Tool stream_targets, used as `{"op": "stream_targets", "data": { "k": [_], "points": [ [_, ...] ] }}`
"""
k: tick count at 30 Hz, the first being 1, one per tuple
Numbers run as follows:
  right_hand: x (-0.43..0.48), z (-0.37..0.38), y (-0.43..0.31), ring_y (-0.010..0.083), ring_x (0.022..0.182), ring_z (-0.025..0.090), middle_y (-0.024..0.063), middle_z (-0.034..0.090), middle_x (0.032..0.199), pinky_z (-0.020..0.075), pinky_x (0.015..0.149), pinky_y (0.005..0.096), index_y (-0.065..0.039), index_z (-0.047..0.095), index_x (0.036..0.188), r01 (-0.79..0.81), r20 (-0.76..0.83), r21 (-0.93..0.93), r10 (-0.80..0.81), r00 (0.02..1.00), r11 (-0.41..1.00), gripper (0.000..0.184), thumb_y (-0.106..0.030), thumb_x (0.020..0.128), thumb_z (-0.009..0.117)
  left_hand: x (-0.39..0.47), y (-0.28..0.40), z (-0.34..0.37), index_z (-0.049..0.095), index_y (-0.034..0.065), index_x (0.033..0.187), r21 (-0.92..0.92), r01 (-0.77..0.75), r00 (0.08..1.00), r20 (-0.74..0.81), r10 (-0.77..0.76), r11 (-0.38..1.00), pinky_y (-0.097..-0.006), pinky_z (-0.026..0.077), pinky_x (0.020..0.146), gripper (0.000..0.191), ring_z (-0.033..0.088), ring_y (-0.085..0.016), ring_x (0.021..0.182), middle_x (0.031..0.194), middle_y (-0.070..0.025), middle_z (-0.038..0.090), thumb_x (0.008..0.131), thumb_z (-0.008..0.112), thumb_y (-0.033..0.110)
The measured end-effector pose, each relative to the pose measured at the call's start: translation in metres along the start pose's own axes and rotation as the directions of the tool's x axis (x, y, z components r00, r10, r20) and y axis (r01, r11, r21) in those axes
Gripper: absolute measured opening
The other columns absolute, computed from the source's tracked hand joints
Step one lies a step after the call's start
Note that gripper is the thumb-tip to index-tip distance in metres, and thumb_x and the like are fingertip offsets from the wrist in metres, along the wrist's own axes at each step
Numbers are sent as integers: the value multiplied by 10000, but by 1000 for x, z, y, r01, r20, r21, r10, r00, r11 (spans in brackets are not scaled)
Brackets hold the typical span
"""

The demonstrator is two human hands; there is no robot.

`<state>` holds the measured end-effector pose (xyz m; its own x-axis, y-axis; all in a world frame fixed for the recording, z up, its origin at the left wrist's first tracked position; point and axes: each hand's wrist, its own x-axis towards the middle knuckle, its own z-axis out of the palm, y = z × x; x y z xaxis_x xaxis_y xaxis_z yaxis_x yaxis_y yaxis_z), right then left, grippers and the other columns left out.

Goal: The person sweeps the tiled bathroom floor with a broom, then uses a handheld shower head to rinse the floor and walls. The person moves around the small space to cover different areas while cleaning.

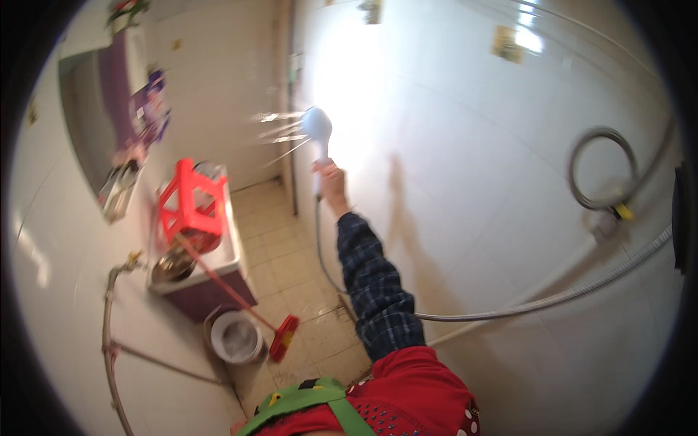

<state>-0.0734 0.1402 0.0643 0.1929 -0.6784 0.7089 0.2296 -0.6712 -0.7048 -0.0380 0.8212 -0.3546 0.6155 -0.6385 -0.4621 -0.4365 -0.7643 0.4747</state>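
My right hand grips the handle of a handheld shower head, held up at arm's length beside the white tiled wall. Thin streams of water spray from its face towards the left. A flexible metal shower hose hangs from the handle, passes behind my plaid sleeve and runs to the right edge. My left hand is out of view. Lower left, a red-handled broom leans on the washbasin cabinet, its head low by a white bucket.
A red plastic stool rests upside down on the washbasin, near a metal bowl. A mirror and a small shelf are on the left wall. Pipes run along both walls. A coiled hose hangs at right.
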Motion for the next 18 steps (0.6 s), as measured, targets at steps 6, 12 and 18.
{"op": "stream_targets", "data": {
  "k": [6,12,18],
  "points": [
    [-40,-32,-7,139,634,564,78,600,670,450,592,287,13,579,754,-122,18,-152,126,992,981,216,-179,842,619,47,30,-19,631,98,933,-271,0,1000,-14,-4,963,-411,464,756,312,615,-204,685,783,-91,649,839,553,385],
    [-119,-67,-2,218,618,582,168,585,683,456,587,321,29,540,811,-170,-3,-339,180,984,925,220,-162,811,648,66,187,-117,632,118,923,-630,-226,972,-100,211,743,-418,454,774,323,609,-175,645,754,-71,648,849,536,417],
    [-184,-94,-13,356,750,588,229,573,809,468,649,389,38,566,811,-135,65,-449,183,981,883,217,-161,796,652,-18,494,-289,642,-8,929,-194,-946,315,-362,877,259,-268,481,721,136,638,-154,788,832,-103,679,862,589,97]
  ]
}}
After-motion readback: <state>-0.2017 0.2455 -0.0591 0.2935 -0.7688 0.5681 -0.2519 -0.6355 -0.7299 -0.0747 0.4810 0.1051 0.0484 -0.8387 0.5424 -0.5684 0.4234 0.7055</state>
